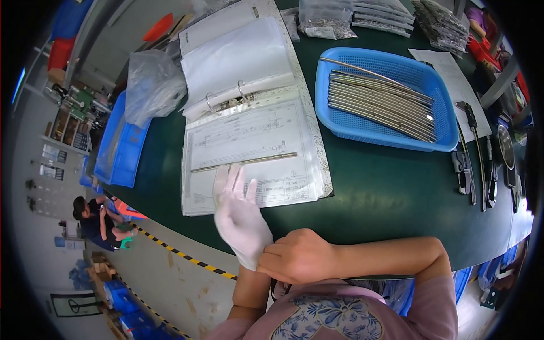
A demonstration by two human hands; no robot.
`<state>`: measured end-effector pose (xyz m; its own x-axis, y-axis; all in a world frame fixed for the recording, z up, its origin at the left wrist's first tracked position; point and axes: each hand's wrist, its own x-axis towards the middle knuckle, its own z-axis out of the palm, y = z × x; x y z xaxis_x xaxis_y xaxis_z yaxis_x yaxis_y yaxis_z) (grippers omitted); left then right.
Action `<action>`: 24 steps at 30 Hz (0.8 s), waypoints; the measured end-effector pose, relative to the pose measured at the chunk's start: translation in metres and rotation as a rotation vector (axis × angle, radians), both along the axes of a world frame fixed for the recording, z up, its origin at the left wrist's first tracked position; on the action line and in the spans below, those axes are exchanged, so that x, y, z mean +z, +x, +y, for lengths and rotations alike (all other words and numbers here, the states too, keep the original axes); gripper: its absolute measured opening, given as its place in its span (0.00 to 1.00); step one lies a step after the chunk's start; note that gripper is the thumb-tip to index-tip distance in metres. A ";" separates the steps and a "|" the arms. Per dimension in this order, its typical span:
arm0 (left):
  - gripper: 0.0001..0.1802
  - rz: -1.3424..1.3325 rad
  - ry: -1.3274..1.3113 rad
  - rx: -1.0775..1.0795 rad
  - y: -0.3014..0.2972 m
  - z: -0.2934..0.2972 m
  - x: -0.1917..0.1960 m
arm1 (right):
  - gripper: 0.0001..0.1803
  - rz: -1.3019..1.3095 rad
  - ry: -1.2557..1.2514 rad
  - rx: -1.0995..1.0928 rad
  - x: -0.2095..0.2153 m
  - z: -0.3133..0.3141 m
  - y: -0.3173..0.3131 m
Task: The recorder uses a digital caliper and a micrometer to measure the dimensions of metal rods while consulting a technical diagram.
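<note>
across the lower drawing sheet [280, 184] of an open white ring binder [324, 170], see one thin, straight, silver metal rod [266, 158]. lies with its long axis running left to right, slightly aslant: left end a little nearer the body, right end a little farther off, almost in line with the near edge of the sheet. aims its right end roughly toward a shallow, perforated, blue plastic basket [379, 141], well apart from it.

at the rod's left half, see the left hand [235, 218] in a thin white glove [251, 243]. holds its fingers [231, 180] open and loosely spread, pointing away from the body, tips right at the rod; cannot tell whether touching it or just above. grips the glove at the wrist with the bare right hand [297, 256], fingers closed down on the cuff.

inside the basket, see a bundle of similar silver rods [379, 102], side by side, slanting from far left to near right, with one end propped on the rim. left of the binder, find a blue plastic tray [122, 164], overlapped by a crumpled clear plastic bag [153, 85]. beneath, a dark green tabletop [374, 184].
</note>
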<state>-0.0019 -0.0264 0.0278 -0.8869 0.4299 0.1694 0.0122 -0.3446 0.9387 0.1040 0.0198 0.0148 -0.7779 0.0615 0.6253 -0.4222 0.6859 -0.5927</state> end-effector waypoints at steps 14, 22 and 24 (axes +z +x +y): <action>0.39 -0.569 0.702 -0.209 0.007 -0.010 0.015 | 0.11 -0.074 0.257 -0.035 -0.007 0.014 0.005; 0.43 -0.425 0.578 -0.445 0.007 -0.009 0.001 | 0.09 -0.171 0.214 0.198 -0.011 -0.007 0.012; 0.38 -0.393 0.375 -0.406 0.000 -0.002 0.007 | 0.09 -0.206 0.268 0.174 -0.004 0.004 0.008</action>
<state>-0.0014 -0.0281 0.0353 -0.6939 0.7167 0.0704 -0.5042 -0.5533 0.6631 0.1124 0.0242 0.0110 -0.8736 -0.2268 0.4305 -0.4363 0.7569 -0.4866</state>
